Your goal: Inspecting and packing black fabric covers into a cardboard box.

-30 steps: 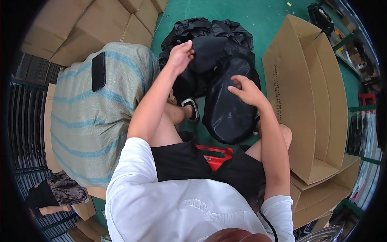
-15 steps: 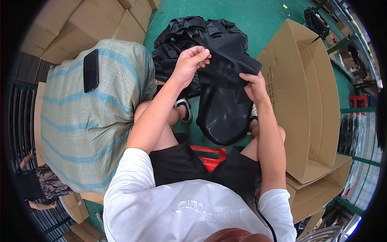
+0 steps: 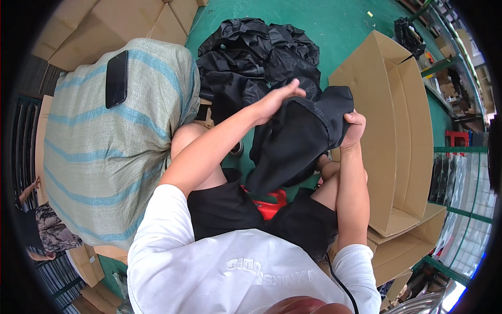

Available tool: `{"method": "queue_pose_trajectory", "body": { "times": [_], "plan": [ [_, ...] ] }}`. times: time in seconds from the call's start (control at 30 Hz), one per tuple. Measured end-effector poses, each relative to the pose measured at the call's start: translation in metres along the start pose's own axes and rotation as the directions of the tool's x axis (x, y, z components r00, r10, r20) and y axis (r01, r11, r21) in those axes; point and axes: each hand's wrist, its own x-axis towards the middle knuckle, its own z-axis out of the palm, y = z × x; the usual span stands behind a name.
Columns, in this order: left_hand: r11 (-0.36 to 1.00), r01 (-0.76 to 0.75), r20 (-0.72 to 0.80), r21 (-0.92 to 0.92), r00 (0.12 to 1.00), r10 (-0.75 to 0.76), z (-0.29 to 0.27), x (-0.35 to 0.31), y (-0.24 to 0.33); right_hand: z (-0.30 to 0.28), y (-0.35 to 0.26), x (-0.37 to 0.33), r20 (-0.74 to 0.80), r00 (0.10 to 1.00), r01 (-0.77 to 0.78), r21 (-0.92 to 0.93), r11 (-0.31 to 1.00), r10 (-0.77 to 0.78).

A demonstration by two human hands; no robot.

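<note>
The one right hand [image 3: 353, 128] is closed, thumb bent over the fingers, and grips the upper right edge of one large, limp, smooth black piece of sheet material [image 3: 298, 138]. The one left hand [image 3: 276, 102] has its fingers extended and nothing clasped in it; it lies at the upper left edge of that piece, and whether it touches cannot be told. The black piece hangs in folds in front of the person, above two black-clad thighs. Between these shows one red plastic object [image 3: 269, 210], partly hidden. Just beyond the hands, one heap of crumpled, glossy black material [image 3: 256, 49] lies on the green floor [image 3: 340, 26]; its pieces cannot be counted. To the left stands one bulging, pale green woven sack with blue stripes [image 3: 104, 162], one flat, dark rectangular phone [image 3: 116, 78] lying on it. To the right are two open brown cardboard boxes: one tall box [image 3: 363, 99] and one lower box [image 3: 410, 254] nearer the person. Farther off, one co-worker [image 3: 52, 227] shows at the lower left.
</note>
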Motion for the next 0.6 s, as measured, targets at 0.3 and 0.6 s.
{"method": "queue_pose_trajectory", "body": {
  "times": [0.3, 0.6],
  "plan": [
    [0.977, 0.212, 0.408, 0.032, 0.890, -0.206, -0.023, -0.003, 0.003, -0.014, -0.035, -0.043, -0.014, 0.995, 0.096, 0.009, 0.995, -0.096],
    [0.977, -0.037, 0.799, 0.211, 0.582, -0.150, 0.011, -0.064, 0.030, 0.032, -0.040, -0.125, 0.016, 0.935, -0.261, -0.646, 0.717, 0.354]
  ]
}}
